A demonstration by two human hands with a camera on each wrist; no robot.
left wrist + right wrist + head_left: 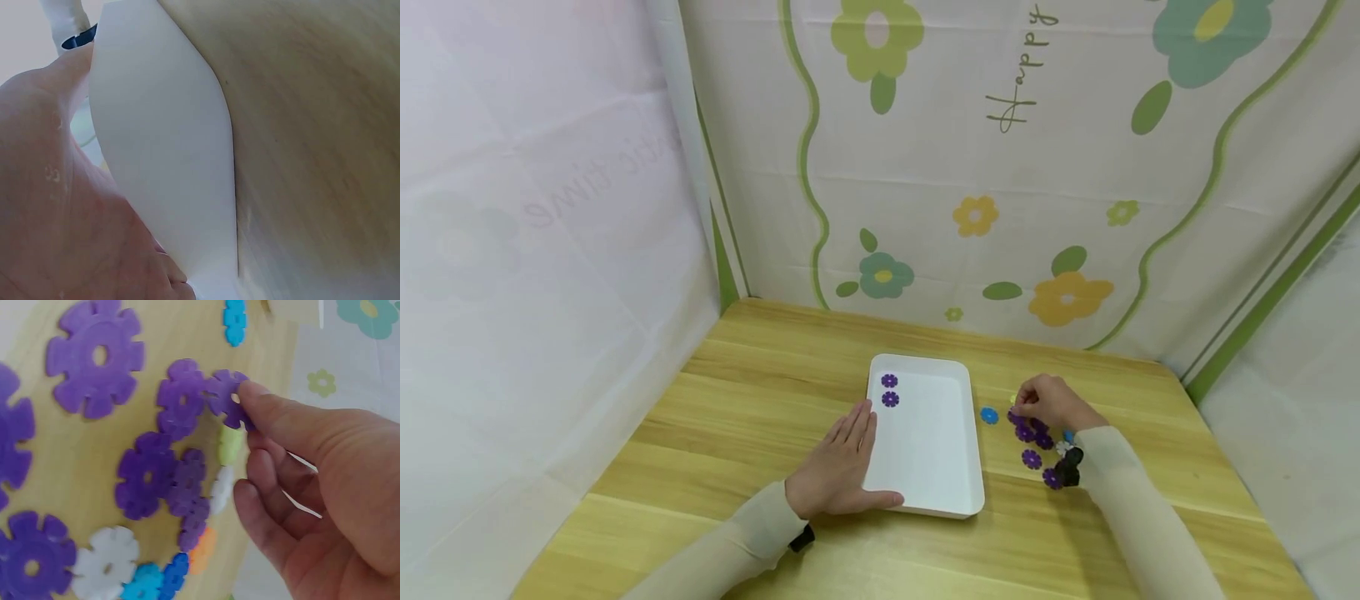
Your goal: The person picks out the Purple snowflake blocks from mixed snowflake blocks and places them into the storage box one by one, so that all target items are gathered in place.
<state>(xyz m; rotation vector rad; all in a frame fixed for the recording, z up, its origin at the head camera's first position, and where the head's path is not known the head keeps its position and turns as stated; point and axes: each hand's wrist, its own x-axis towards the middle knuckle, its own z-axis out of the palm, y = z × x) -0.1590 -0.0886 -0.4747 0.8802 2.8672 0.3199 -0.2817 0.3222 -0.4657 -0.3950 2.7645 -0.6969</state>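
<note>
My left hand (838, 467) rests along the left wall of a white rectangular tray (932, 450), fingers straight and thumb spread over the near left corner. In the left wrist view its palm (75, 212) lies against the tray's outer side (169, 144). Inside, at the far left, lie two purple snowflake discs, one (884, 381) behind the other (885, 400). To the right of the tray, my right hand (1051, 402) pinches a notched purple snowflake disc (220, 394) between thumb and fingertips, above a loose pile of more purple discs (140, 487).
A blue snowflake disc (989, 415) lies between the tray and the pile. White (103, 569), yellow (229, 445), orange (203, 550) and blue (175, 578) discs lie among the purple ones. Printed cloth (925, 167) stands behind the wooden table (700, 433).
</note>
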